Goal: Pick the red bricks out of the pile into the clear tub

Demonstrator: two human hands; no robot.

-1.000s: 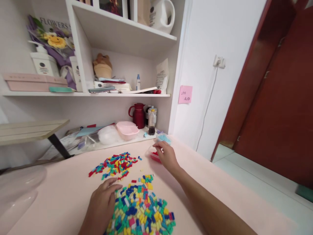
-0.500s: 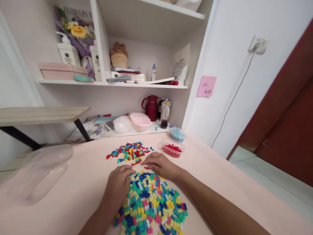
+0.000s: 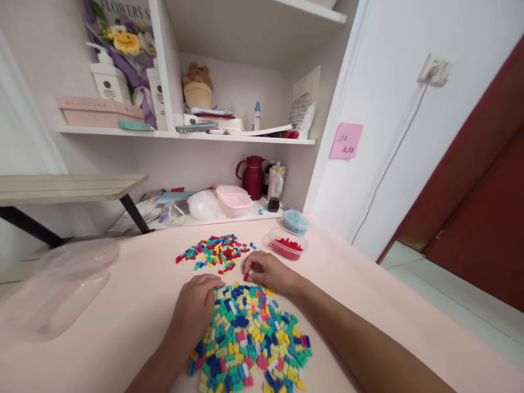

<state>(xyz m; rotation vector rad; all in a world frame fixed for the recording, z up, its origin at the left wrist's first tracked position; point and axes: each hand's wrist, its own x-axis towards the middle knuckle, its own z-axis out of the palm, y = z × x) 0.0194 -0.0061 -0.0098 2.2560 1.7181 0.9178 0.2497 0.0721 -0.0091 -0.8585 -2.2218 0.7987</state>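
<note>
Two bare hands work over a pink-topped desk (image 3: 135, 311), both close to a broad pile of small toy blocks (image 3: 256, 338) in green, blue, yellow, white and pink. The right hand (image 3: 270, 273) has its grip nearly closed, thumb and fingertips pinching a single red block (image 3: 246, 277) just beyond the far edge of that pile; I cannot tell whether the block is clear of the desktop. The left hand (image 3: 194, 303) rests at the pile's far left side, its fingers loosely bent and pointing toward the red block; from where I stand I cannot tell how far its grip is open or whether anything is under it. Farther back lies a smaller heap of mixed blocks (image 3: 216, 251), with plenty of red in it. To the right of that heap, past the right hand, sits a clear tub (image 3: 267, 240) holding red blocks (image 3: 290, 244), and just behind it another tub (image 3: 295, 232) holds light blue pieces. Clear plastic lids (image 3: 67, 297) lie on the left side of the desk. Behind everything, under a white shelf (image 3: 184, 136), stand a dark red jug (image 3: 252, 180) and a bottle (image 3: 275, 191) with dark liquid in it.
</note>
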